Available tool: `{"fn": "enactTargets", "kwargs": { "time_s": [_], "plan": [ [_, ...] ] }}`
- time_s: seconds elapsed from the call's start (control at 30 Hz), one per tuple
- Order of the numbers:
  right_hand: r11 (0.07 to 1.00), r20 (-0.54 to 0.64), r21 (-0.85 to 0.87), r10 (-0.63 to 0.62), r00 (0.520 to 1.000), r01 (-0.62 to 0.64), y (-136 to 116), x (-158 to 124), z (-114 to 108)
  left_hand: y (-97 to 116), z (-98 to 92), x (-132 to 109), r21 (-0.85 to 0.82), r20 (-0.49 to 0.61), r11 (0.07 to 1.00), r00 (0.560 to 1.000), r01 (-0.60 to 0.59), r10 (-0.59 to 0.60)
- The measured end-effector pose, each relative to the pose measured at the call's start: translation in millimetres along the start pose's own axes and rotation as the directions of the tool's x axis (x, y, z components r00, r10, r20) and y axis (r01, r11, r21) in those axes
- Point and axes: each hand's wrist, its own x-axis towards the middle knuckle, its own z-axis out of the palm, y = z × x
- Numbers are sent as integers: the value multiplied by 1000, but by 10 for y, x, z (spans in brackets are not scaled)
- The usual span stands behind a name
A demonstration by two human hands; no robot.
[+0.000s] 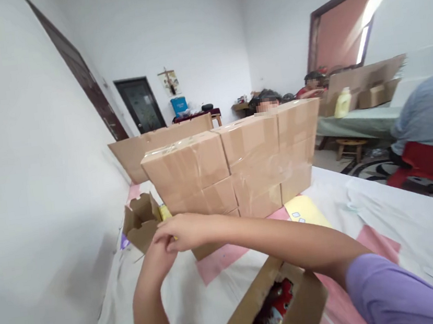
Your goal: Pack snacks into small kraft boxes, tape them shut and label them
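Observation:
My right hand (183,231) reaches across to the left and rests over my left wrist, its fingers curled round it. My left hand (167,237) is mostly hidden behind the right one, close to a small open carton (143,221) with raised flaps. Just beyond the hands stands a wall of taped brown boxes (256,162). Nearer to me, below my right forearm, an open cardboard box (303,304) holds red and dark wrapped packets (276,307).
A white and pink cloth (194,301) covers the table. Yellow patterned material (305,211) lies by the boxes. Behind them a person's head (268,102) shows. At right are a green-covered table (369,121), a yellow bottle (343,103), a seated person (431,109) and a red chair (430,170).

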Motion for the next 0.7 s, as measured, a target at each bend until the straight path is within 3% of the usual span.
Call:
{"fn": "enactTargets", "kwargs": {
  "time_s": [0.1, 0.17, 0.27, 0.37, 0.47, 0.57, 0.63, 0.7],
  "plan": [
    [986, -177, 64, 164, 970, -155, -132, -871, -306, 443, -211, -244, 23, 35, 999, 999, -31, 30],
    [960, -179, 98, 276, 944, -262, -213, -1330, -371, 796, -270, -403, 32, 65, 998, 997, -51, 49],
    [929, -109, 107, 364, 925, -353, -340, -1761, -317, 1263, -218, -498, 84, 162, 990, 982, -116, 102],
    [891, -189, 117, 454, 871, -439, -434, -2020, -181, 1552, -71, -479, 126, 197, 983, 974, -136, 110],
    [864, -293, 182, 503, 813, -469, -387, -2305, -34, 1686, 43, -504, 56, 233, 991, 967, -122, 106],
    [810, -330, 297, 585, 741, -507, -120, -2709, 91, 1663, 39, -647, 13, 255, 994, 961, -111, 104],
    [709, -330, 256, 703, 630, -657, 173, -3015, 142, 1536, -24, -809, 40, 223, 995, 972, -86, 75],
    [542, -344, 123, 809, 477, -831, 516, -3298, 158, 1340, -106, -1006, 69, 192, 997, 981, -43, 28]
  ]
}}
